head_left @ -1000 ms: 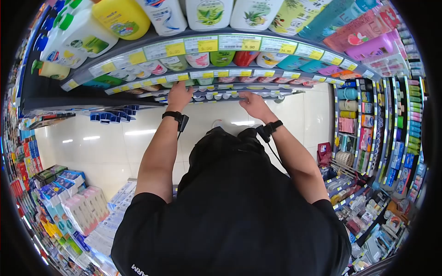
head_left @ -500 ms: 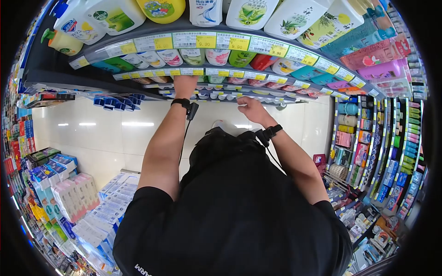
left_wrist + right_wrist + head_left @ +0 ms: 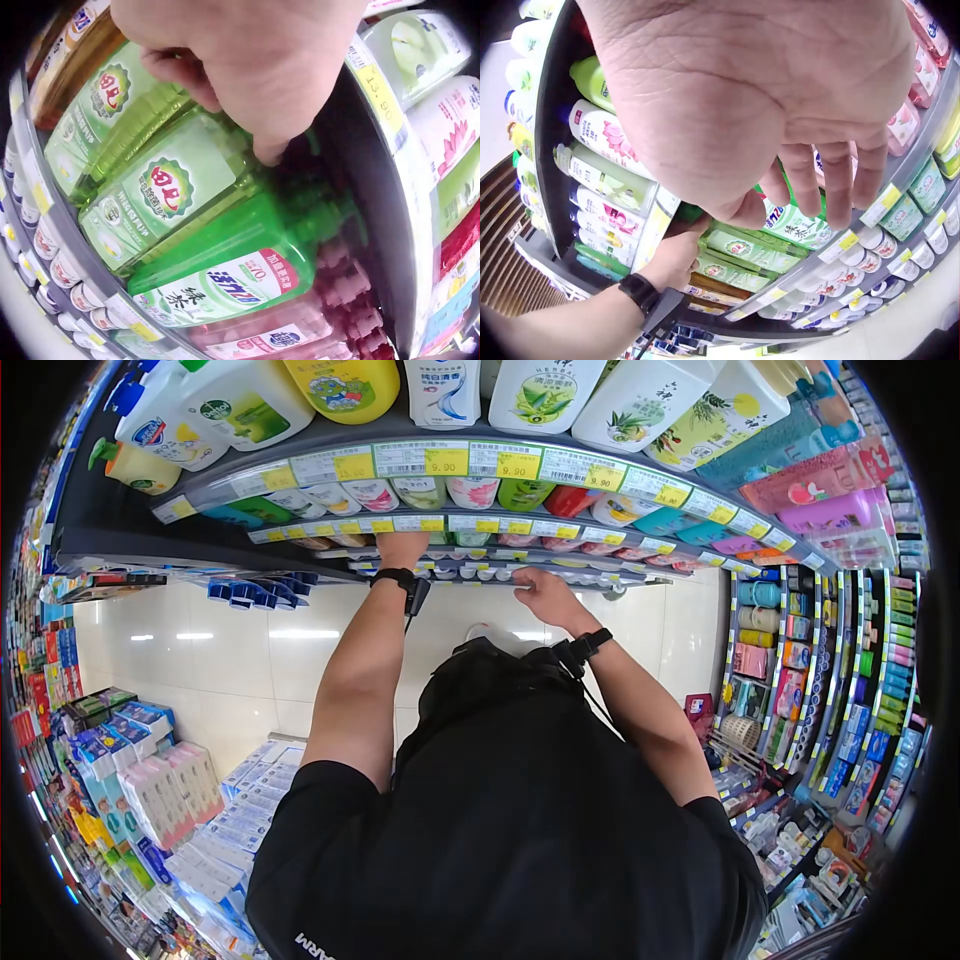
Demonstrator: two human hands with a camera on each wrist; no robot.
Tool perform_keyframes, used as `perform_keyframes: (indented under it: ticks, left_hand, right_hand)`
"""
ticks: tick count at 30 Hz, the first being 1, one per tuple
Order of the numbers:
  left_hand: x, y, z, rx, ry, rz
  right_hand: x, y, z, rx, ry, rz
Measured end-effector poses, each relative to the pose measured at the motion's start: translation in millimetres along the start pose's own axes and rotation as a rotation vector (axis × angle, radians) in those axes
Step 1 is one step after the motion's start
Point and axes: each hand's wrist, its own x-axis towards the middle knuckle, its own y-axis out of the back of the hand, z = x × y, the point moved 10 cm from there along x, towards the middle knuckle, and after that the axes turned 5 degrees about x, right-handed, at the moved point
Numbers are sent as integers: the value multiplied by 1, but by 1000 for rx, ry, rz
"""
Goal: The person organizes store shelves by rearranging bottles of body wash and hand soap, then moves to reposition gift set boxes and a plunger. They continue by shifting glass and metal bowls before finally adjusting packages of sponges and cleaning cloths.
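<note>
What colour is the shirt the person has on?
The shirt is black, with small white letters near the bottom edge of the picture. The head view shows it best.

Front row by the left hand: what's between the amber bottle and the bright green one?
Two yellow-green bottles with pale labels, side by side; the left wrist view shows it.

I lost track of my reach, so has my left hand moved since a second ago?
Yes, deeper into the shelving. The left hand's fingers showed below the second price strip from the top; now they are hidden beyond it.
</note>
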Motion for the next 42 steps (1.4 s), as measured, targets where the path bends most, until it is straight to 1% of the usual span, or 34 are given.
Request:
perform_keyframes:
  ticks: [1, 2, 4, 7, 8, 9, 11, 12, 13, 15, 16, 17, 19, 20, 21, 23, 24, 26, 29, 30, 32, 33, 35, 37, 39, 40, 41, 42]
  left_hand:
    - [-2, -2, 0, -29, 24, -52]
    - [-4, 0, 2, -27, 28, -49]
    - [-9, 1, -1, -168, 82, -61]
    - [-26, 14, -2, -80, 48, -60]
    - [-31, 11, -13, -154, -27, 47]
    - [-35, 16, -19, -151, -23, 47]
    - [-51, 44, -55, -251, 219, 297]
    - [-50, 39, -71, -255, 297, 229]
    - [-47, 37, -74, -255, 302, 228]
    - [-40, 57, -68, -194, 202, 425]
    - [-21, 46, -70, -258, 88, 361]
    - [-14, 36, -78, -259, 95, 362]
    - [1, 14, -79, -84, 73, 213]
    - [9, -19, -100, -5, 185, 14]
    - [10, -19, -103, -8, 190, 15]
    - [11, -11, -104, -5, 150, 89]
    - [10, -8, -107, -5, 151, 89]
    - [10, 4, -98, 23, 25, 127]
    - [9, 14, -96, -29, 64, 102]
    - [9, 8, -97, -28, 66, 103]
    - [12, 1, -101, -57, 30, 179]
    - [11, 8, -98, -52, 35, 182]
    - [6, 22, -87, -61, 54, 121]
    - [-5, 39, -80, -84, 35, 159]
    - [-21, 61, -83, -182, 137, 193]
    - [-28, 57, -93, -181, 163, 185]
    - [-40, 73, -92, -244, 124, 330]
    - [-51, 72, -107, -300, 180, 393]
  right_hand:
    - [1, 0, -3, -4, -4, -4]
    - [1, -1, -3, -6, 0, -8]
    - [-1, -1, -1, 4, 7, 0]
    - [-6, 4, 7, 50, -18, -6]
    - [-8, 5, 8, 50, -14, -12]
    - [-11, 9, 12, 69, -48, 5]
    - [-15, 14, 20, 87, -85, 19]
    - [-16, 14, 24, 72, -84, 22]
    - [-16, 14, 28, 56, -82, 26]
    - [-16, 12, 34, 56, -78, 15]
    - [-15, 11, 33, 58, -72, 10]
    - [-14, 10, 32, 54, -72, 4]
    - [-13, 7, 27, 52, -73, -8]
    - [-12, 5, 25, 47, -73, -11]
    - [-11, 4, 24, 48, -80, -18]
    - [-10, 3, 23, 49, -88, -27]
    - [-11, 3, 21, 50, -89, -26]
    - [-12, 2, 24, 51, -91, -26]
    - [-14, 2, 36, 35, -78, -17]
    - [-14, 3, 38, 16, -82, -15]
    - [-12, 3, 36, -2, -76, -19]
    - [-12, 4, 37, -6, -95, -14]
    - [-13, 2, 38, -9, -110, -16]
    - [-14, 2, 40, 5, -119, -15]
    - [-13, -1, 51, 37, -123, -18]
    - [-12, -2, 58, 67, -130, -13]
    - [-12, -2, 63, 68, -127, -15]
    - [-13, -2, 65, 78, -128, -9]
